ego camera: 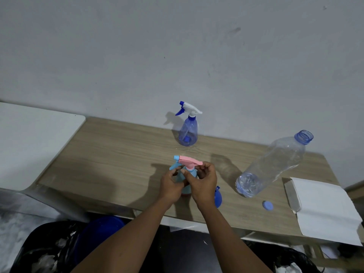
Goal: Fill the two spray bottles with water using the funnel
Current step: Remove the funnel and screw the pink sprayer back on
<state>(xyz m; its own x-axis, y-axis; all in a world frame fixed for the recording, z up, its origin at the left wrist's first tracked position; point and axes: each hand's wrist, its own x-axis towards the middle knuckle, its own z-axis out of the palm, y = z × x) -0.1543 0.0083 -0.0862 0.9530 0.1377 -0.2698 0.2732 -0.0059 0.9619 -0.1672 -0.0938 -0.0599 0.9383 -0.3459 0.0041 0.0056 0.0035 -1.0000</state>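
A light-blue spray bottle (180, 177) with a pink trigger head (189, 161) stands at the middle of the wooden table (122, 154). My left hand (171, 184) wraps around its body. My right hand (202, 182) pinches the collar under the pink head. A clear blue spray bottle (188, 133) with a white and blue head stands by the wall, untouched. A blue funnel (218, 196) lies on the table just right of my right wrist, partly hidden. A large clear water bottle (273, 164) stands uncapped at the right, with little water visible at its bottom.
The water bottle's blue cap (267, 205) lies near the table's front edge. A white folded sheet (323, 205) overhangs the right front corner. A white surface (35, 142) adjoins the table on the left. A blue tub (98, 231) and dark bags sit below.
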